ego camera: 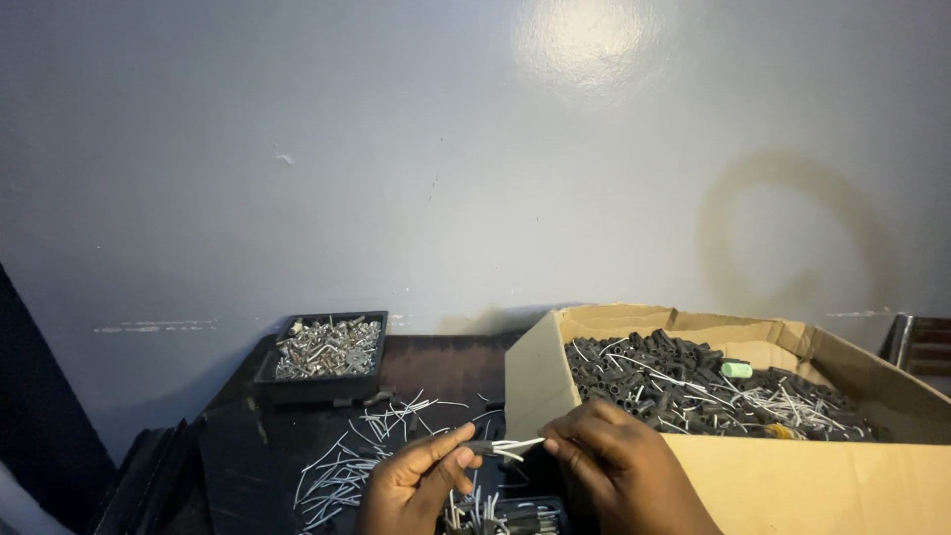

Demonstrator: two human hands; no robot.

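Both hands low, close together over the dark tabletop (436, 372). My left hand (411, 485) pinches a short dark grey rubber sleeve (482, 448) between thumb and forefinger. My right hand (614, 461) is closed on the thin white wire pieces (515, 448) sticking out of that sleeve's right end. So the sleeve sits between the two hands, wires pointing at the right one.

Just under the hands: a small black tray (525, 515) with more sleeves and wires, partly cut off by the frame edge.

Left of my left hand: a loose scatter of white wire offcuts (342, 471) on the table.

Touching my right hand, on its right: an open brown cardboard box (792, 481), full of black tube pieces (674, 376) mixed with white wires, one pale green cylinder (736, 370) on top.

Further out, beyond my left hand: a shallow black square tray (322, 381) of small silver metal parts (327, 349). Can't tell what kind.

Behind everything: a plain grey wall (446, 149).
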